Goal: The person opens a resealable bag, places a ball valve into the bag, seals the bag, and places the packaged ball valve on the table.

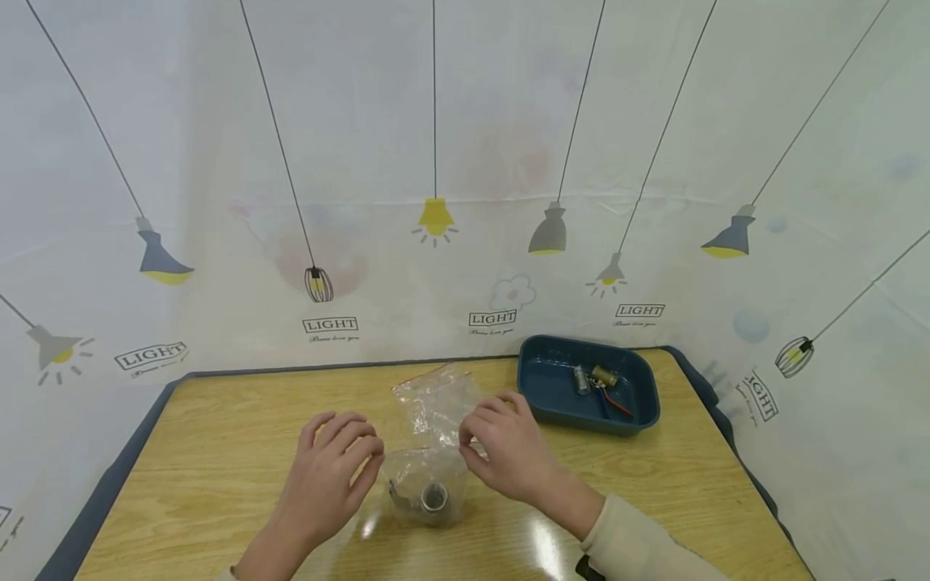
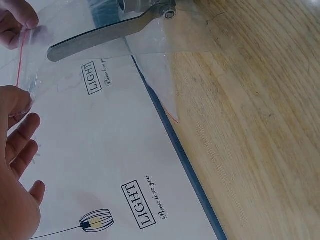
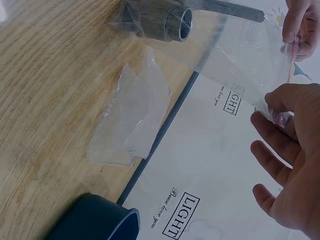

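A clear zip bag (image 1: 404, 463) with a red seal line hangs between the two hands. Inside it is a metal ball valve (image 1: 434, 498) with a grey lever (image 2: 100, 40); its round threaded opening (image 3: 185, 24) shows in the right wrist view. My left hand (image 1: 327, 472) pinches one top corner of the bag between thumb and fingers. At the opposite top corner, my right hand (image 1: 506, 449) pinches the edge near the seal, its other fingers loosely bent.
Another clear bag (image 3: 127, 117) lies flat on the wooden table (image 1: 240, 436) behind the held one. At the back right stands a dark blue tray (image 1: 541, 410) with several small metal parts (image 1: 604, 375) and a red-handled piece (image 1: 617, 402). A printed curtain (image 1: 436, 282) borders the table.
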A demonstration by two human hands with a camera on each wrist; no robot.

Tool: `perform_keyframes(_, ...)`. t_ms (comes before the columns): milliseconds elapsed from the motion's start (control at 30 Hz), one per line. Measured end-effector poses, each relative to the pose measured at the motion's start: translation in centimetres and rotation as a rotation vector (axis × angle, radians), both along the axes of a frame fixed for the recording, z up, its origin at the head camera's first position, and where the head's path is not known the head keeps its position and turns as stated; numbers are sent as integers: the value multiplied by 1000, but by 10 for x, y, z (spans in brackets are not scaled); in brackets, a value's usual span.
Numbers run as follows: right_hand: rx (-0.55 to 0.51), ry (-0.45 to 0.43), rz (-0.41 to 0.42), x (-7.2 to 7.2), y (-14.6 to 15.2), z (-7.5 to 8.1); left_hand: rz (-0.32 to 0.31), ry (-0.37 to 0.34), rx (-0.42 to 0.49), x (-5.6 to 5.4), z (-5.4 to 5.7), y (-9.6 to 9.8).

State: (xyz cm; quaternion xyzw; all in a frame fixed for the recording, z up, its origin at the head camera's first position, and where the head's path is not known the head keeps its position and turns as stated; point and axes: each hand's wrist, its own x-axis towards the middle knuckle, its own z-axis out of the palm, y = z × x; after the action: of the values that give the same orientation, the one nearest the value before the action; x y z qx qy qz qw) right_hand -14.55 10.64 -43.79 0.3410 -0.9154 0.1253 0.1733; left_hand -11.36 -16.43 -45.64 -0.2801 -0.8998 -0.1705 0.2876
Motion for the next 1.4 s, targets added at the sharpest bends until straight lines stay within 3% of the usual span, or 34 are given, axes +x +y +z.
perform_keyframes(400, -19, 1, 21, 0, 1, 1, 6, -14, -1, 1, 0, 0)
perform_keyframes(1400, 22, -25, -15, 1, 7, 1, 10, -26, 2, 1, -1, -1)
